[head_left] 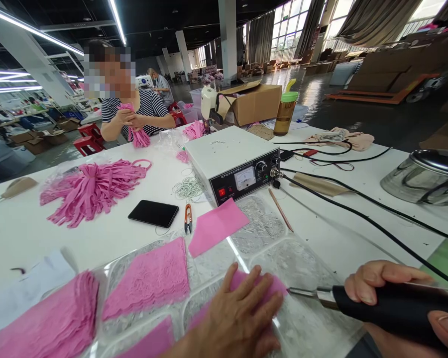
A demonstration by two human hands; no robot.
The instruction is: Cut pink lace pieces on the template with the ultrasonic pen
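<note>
My left hand (242, 308) lies flat with its fingers spread, holding down a pink fabric piece (239, 280) on a clear patterned mat (294, 258). In my right hand (377, 281) is a black-handled ultrasonic hand tool (392, 306), its thin metal tip at the right edge of that fabric. Another pink piece (218, 226) lies farther back. To the left sit a scallop-edged pink stack (153, 278) and a thicker pink stack (56, 318). Near the bottom edge, part of one more pink piece (153, 340) shows.
A white control box (231, 149) with black cables (343, 214) stands behind. Around it are thread snips (187, 219), a phone (154, 213), a pencil (280, 210) and a bottle (285, 114). Across the table a person (149, 109) holds pink strips; a strip bundle (93, 189) lies left.
</note>
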